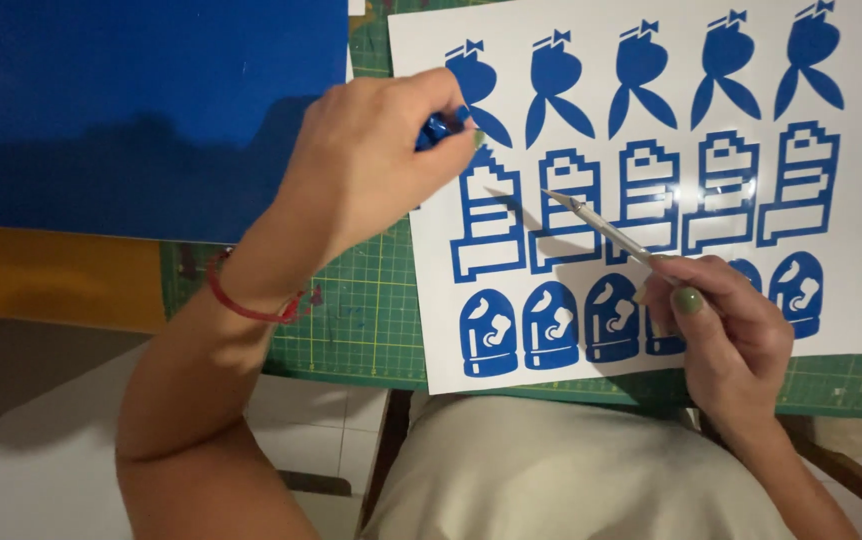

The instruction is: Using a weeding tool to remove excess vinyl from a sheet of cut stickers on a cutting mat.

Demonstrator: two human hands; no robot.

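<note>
A white backing sheet with three rows of blue vinyl cut-out shapes lies on a green cutting mat. My left hand hovers over the sheet's upper left corner and pinches a small crumpled scrap of blue vinyl between its fingertips. My right hand rests on the sheet's lower right and grips a thin metal craft knife, whose blade tip points left at a blocky shape in the middle row. A red cord bracelet circles my left wrist.
A large blue sheet covers the upper left, overlapping the mat. The wooden table edge runs below it. My lap in light cloth and a tiled floor show beneath the table.
</note>
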